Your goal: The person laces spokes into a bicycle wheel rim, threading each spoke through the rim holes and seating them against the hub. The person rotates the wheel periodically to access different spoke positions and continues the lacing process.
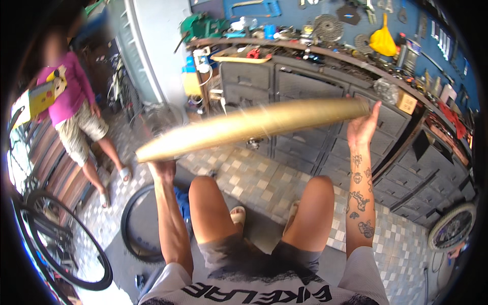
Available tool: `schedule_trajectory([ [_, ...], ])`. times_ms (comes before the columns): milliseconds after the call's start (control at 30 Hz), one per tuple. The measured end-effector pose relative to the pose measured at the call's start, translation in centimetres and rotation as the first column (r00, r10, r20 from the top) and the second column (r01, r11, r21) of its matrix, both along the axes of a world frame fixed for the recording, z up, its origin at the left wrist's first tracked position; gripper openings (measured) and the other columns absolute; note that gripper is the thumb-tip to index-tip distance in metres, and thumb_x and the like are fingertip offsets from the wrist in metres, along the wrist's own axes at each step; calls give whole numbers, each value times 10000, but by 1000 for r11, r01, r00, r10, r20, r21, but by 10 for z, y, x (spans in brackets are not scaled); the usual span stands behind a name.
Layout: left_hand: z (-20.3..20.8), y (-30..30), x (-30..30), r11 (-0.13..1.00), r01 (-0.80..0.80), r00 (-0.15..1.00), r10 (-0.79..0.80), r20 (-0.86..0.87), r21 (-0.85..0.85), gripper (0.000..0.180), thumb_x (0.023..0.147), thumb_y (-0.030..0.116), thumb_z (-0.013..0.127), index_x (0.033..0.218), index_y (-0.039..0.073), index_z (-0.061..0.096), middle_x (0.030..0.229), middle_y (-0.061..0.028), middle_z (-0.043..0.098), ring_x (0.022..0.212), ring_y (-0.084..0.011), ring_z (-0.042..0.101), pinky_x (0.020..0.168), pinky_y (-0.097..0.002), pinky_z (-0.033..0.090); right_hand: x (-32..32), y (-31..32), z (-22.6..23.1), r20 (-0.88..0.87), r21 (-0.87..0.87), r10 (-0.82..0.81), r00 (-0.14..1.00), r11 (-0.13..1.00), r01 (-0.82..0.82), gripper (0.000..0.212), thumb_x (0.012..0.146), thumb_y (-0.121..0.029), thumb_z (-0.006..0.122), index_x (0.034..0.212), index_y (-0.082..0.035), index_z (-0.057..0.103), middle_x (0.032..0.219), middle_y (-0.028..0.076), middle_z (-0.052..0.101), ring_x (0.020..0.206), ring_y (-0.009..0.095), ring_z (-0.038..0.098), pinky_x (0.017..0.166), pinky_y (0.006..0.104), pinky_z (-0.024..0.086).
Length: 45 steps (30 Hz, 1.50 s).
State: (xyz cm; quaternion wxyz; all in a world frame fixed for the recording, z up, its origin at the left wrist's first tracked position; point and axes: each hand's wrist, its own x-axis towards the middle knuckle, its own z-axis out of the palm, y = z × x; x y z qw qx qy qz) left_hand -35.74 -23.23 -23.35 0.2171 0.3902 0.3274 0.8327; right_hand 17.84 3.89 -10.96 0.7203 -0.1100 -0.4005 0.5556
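Observation:
I hold up a bicycle wheel (254,120), seen nearly edge-on as a broad gold band blurred by motion. Below the band its dark hub (253,144) shows, and faint spokes cross above it. At the wheel's lower left end is my left hand (163,170), closed on the rim with its fingers mostly hidden. My right hand (362,129) grips the higher right end, thumb up along the side and the other fingers behind. The wheel hangs in front of my bent knees, tilted up to the right.
A black tyre (124,223) lies at the lower left near another bicycle wheel (68,239). A person in a purple top (71,86) stands left, holding a yellow box. Ahead are grey drawers (249,84) under a cluttered workbench. Another wheel (452,227) leans at the right.

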Motion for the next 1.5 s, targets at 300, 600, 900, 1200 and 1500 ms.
schedule_trajectory([
  [300,-42,-42,19,991,109,988,-116,101,74,1038,761,156,645,1715,47,251,1731,-270,323,1497,-242,465,1186,-307,348,20,10,-144,107,-402,402,910,854,-330,886,803,-85,623,1630,68,343,1380,224,592,1254,350,621,1198,465,413],
  [600,-50,-26,27,995,101,985,-96,147,-28,1238,583,73,667,1726,46,192,1750,-283,252,1636,-344,259,1334,-388,167,22,28,-159,294,-608,669,682,682,-407,521,1055,-177,633,1444,128,469,1435,277,621,1330,349,644,1189,411,497],
  [900,-85,-5,-2,970,147,982,-120,148,-191,957,786,119,648,1667,-20,302,1691,-335,337,1534,-304,428,1168,-282,418,9,39,-190,376,-500,578,725,785,-367,691,958,-127,645,1564,98,401,1587,280,499,1525,366,467,1215,464,461],
  [1200,-96,-7,-18,960,68,995,-44,93,-273,814,854,129,639,1593,-94,380,1647,-270,452,1565,-313,380,1303,-394,234,5,42,-218,408,-423,512,756,840,-341,797,904,-198,616,1624,23,355,1649,207,461,1568,326,406,1275,436,328],
  [1500,5,45,120,842,-336,897,149,-416,-423,321,1074,216,613,1224,-37,739,1185,-141,774,1161,-233,702,1082,-379,513,-7,38,-217,430,-402,505,748,849,-342,800,894,-221,613,1607,51,371,1652,218,458,1572,321,404,1288,458,308],
])
